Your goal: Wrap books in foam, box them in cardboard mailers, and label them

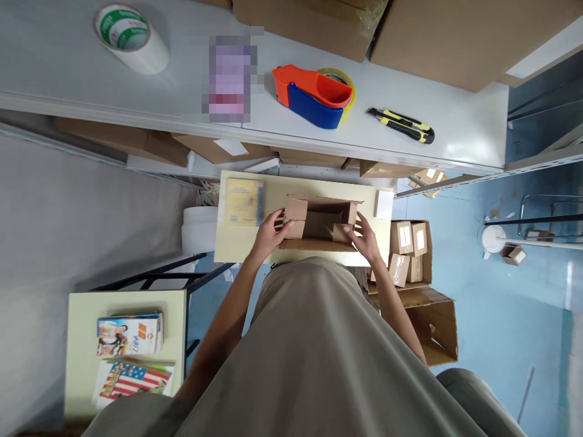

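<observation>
Blue floor (460,261) shows past a flat, pale yellow surface (273,188), where an open, oblong, brown cardboard box (324,207) sits between my two hands. My left hand (269,235) pinches one end, thumb on a flap (298,232); my right hand (365,240) pinches the other end, fingers a bit spread. It looks light and stiff (flaps may bend), so both ends seem good for holding.

Bright light glares off the shelf (469,141), while a pixelated patch (230,79) probably masks some detail.
</observation>
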The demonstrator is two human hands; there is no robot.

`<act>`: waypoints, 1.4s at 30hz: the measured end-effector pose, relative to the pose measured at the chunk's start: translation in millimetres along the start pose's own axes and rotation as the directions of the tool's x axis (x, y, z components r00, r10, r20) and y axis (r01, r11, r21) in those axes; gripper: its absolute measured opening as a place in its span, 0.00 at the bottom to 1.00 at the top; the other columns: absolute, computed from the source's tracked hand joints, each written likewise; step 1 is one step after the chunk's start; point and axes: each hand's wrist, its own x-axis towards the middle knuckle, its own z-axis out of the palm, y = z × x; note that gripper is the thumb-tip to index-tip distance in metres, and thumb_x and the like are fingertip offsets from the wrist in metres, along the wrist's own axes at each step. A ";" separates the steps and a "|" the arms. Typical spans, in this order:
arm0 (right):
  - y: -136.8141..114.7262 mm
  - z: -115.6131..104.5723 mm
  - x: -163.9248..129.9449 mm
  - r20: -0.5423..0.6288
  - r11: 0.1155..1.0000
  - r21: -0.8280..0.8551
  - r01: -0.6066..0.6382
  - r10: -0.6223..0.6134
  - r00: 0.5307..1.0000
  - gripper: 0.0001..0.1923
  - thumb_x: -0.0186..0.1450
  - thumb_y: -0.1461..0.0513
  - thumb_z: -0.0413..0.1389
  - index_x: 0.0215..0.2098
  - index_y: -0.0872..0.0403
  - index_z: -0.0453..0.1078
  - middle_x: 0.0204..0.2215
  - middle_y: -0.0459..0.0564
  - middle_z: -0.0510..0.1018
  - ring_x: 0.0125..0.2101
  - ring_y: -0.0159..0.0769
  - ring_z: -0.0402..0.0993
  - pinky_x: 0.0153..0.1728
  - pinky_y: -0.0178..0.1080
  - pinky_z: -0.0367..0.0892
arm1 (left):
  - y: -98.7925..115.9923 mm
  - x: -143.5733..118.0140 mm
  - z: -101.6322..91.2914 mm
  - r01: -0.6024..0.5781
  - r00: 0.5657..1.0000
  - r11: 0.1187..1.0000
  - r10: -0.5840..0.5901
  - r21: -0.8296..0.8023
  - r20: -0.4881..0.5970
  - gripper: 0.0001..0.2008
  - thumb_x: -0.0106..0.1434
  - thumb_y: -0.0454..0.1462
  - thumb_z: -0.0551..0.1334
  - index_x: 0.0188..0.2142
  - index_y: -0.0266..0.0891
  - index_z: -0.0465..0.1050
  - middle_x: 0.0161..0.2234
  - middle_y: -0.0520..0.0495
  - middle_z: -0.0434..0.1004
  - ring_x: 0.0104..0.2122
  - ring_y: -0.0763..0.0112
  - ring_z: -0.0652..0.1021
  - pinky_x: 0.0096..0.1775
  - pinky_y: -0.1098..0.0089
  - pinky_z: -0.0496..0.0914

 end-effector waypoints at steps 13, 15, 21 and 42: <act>2.8 -4.2 12.4 -0.148 0.953 -0.187 0.239 -0.268 0.952 0.32 0.76 0.33 0.57 0.48 0.47 0.87 0.57 0.60 0.82 0.54 0.52 0.85 0.42 0.53 0.91 | 12.1 -6.7 -9.4 -0.099 0.995 0.995 0.099 -0.004 -0.032 0.22 0.77 0.51 0.64 0.63 0.44 0.79 0.65 0.35 0.80 0.58 0.55 0.86 0.56 0.57 0.85; 0.1 -8.3 11.5 -0.095 0.952 -0.188 0.242 -0.263 0.960 0.33 0.76 0.33 0.57 0.50 0.48 0.87 0.58 0.60 0.81 0.55 0.53 0.84 0.44 0.54 0.91 | 11.8 -9.0 -16.2 -0.103 0.994 0.994 0.104 -0.020 0.043 0.23 0.78 0.47 0.61 0.68 0.45 0.76 0.67 0.35 0.79 0.60 0.55 0.85 0.59 0.54 0.84; -16.2 -35.1 -2.8 0.218 0.986 -0.056 0.156 -0.141 0.966 0.43 0.68 0.31 0.67 0.72 0.42 0.78 0.78 0.58 0.67 0.73 0.61 0.72 0.69 0.62 0.78 | 20.8 -19.1 -38.1 -0.097 0.963 0.995 0.095 -0.005 0.251 0.33 0.68 0.38 0.66 0.72 0.53 0.75 0.74 0.40 0.71 0.68 0.51 0.81 0.66 0.50 0.81; -17.0 -18.6 5.5 0.011 0.939 -0.267 0.217 -0.222 0.975 0.34 0.75 0.33 0.59 0.66 0.43 0.79 0.69 0.57 0.75 0.51 0.53 0.87 0.48 0.57 0.91 | 38.6 -7.0 -14.1 -0.216 0.976 0.954 0.219 0.209 0.009 0.15 0.76 0.46 0.68 0.57 0.45 0.82 0.61 0.41 0.79 0.53 0.61 0.85 0.52 0.62 0.87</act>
